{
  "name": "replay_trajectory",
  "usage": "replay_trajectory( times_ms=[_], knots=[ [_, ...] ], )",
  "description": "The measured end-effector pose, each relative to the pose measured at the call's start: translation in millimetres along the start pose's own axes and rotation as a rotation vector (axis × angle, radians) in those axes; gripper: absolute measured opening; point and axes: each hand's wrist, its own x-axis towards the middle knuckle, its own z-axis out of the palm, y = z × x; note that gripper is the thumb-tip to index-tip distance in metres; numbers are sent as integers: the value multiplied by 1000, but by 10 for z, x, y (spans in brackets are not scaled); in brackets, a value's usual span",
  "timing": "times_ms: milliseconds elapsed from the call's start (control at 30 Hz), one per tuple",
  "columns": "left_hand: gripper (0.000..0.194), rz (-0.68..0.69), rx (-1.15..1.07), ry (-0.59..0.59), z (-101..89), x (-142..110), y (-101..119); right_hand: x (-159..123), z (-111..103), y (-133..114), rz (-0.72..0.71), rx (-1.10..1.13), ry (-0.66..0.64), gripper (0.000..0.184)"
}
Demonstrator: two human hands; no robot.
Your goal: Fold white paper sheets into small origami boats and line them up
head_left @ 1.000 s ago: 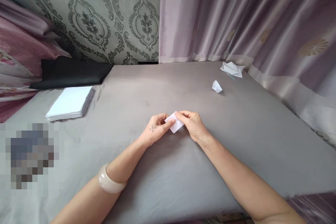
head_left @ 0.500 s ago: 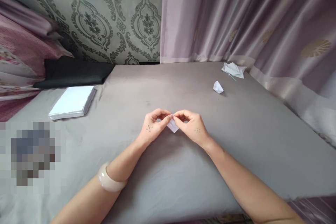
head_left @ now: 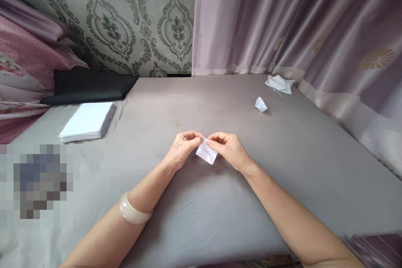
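One folded paper (head_left: 206, 153) was pinched by the left hand (head_left: 181, 149) and the right hand (head_left: 237, 150), above the table's (head_left: 188, 109) middle. One shaped piece (head_left: 260, 104) lay toward the far right corner; whether folds remained, I could not tell.

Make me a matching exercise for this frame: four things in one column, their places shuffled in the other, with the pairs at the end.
Things
1. Square folded paper
2. Bangle
3. Paper stack
4. Thin stick

Places
A. Right side, beside the loose white papers
B. Pinched by the left hand and the right hand
C. Left side, near the black material
D. Around the left forearm

Pairs: 1-B, 2-D, 3-C, 4-A
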Motion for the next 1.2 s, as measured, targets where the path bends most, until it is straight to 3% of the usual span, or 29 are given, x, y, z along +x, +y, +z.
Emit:
replay_trajectory(
  times_ms=[133,300,467,567,700,933,1067,1200],
  knots=[
    [16,-52,-36,1,-2,28,-10,39,-1,44,63,65,20,18],
    [29,-83,-22,-87,0,50,-52,91,-37,110,129,161,58,26],
    [34,-5,14,26,-10,74,-82,88,-55,131,192,131,-21,35],
    [37,-33,18,37,-17,79,-86,101,-57,159,205,167,-12,33],
    [35,-86,-33,-30,-6,66,-87,112,-62,165,254,227,52,28],
    [30,-80,-41,1,8,57,-93,84,-60,156,303,255,-39,25],
    [48,-68,-97,35,9,53,-103,89,-59,143,372,300,-10,19],
    [59,-36,-111,-2,12,44,-93,92,-51,123,402,349,18,31]
  ],
)
